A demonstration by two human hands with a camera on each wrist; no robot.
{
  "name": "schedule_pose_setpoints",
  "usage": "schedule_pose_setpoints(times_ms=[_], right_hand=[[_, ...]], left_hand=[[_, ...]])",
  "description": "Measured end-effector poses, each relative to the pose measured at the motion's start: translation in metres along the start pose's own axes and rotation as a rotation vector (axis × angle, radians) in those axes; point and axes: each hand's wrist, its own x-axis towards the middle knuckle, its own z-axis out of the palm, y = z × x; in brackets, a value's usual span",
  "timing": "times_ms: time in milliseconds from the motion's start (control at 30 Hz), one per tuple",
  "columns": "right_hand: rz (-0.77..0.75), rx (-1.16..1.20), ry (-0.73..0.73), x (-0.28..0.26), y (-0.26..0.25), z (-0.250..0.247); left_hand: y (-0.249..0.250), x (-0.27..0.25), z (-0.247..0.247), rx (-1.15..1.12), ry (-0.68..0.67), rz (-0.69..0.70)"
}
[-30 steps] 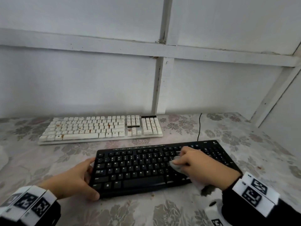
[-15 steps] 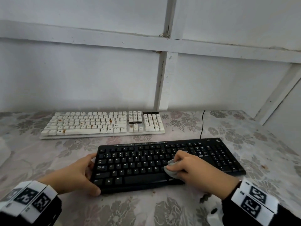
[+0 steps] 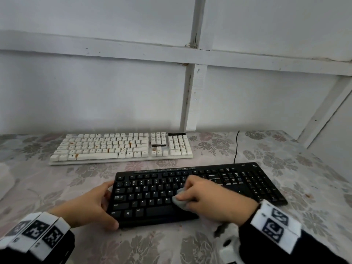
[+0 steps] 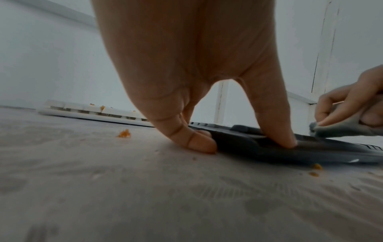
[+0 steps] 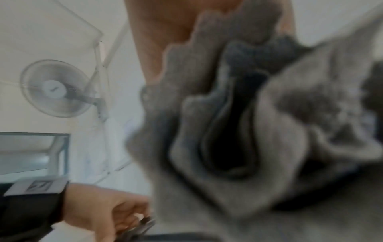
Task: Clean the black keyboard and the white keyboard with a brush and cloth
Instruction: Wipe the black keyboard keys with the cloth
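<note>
The black keyboard (image 3: 152,195) lies near the table's front, the stained white keyboard (image 3: 122,147) behind it. My right hand (image 3: 202,197) grips a bunched grey cloth (image 3: 180,201) and presses it on the black keys near the middle of the letter rows. The cloth (image 5: 238,131) fills the right wrist view, blurred. My left hand (image 3: 95,206) holds the black keyboard's left end; in the left wrist view its thumb (image 4: 277,131) lies on top of the black keyboard (image 4: 259,147) and a finger (image 4: 199,144) sits against the edge. No brush is in view.
A flowered cloth covers the table (image 3: 285,159). Orange crumbs (image 4: 124,133) lie on it near the black keyboard's left end. The black cable (image 3: 236,147) runs back toward the white panelled wall. A white object (image 3: 5,176) sits at the far left edge.
My right hand has slid the cloth leftward across the black keys, from the right part of the letter block toward the middle. The left hand has kept its hold on the left end.
</note>
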Motion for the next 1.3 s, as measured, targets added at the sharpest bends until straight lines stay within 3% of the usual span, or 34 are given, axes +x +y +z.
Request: schedule_pose_setpoints(times_ms=[167, 400, 667, 900, 1067, 1300], right_hand=[[-0.022, -0.127, 0.015, 0.013, 0.002, 0.029], [0.098, -0.15, 0.071, -0.015, 0.032, 0.025], [0.402, -0.236, 0.105, -0.048, 0.073, -0.018], [0.383, -0.086, 0.155, -0.067, 0.081, -0.006], [0.411, -0.128, 0.229, -0.077, 0.093, -0.006], [0.549, -0.259, 0.203, -0.108, 0.122, -0.026]], left_hand=[[-0.001, 0.0, 0.0, 0.009, 0.006, 0.002], [-0.001, -0.001, -0.002, 0.02, -0.005, 0.012], [-0.004, -0.003, -0.004, 0.017, -0.014, 0.039], [-0.007, 0.003, -0.005, -0.02, -0.013, 0.052], [-0.009, 0.004, -0.005, -0.013, 0.006, 0.05], [-0.013, 0.007, -0.007, 0.008, 0.019, 0.038]])
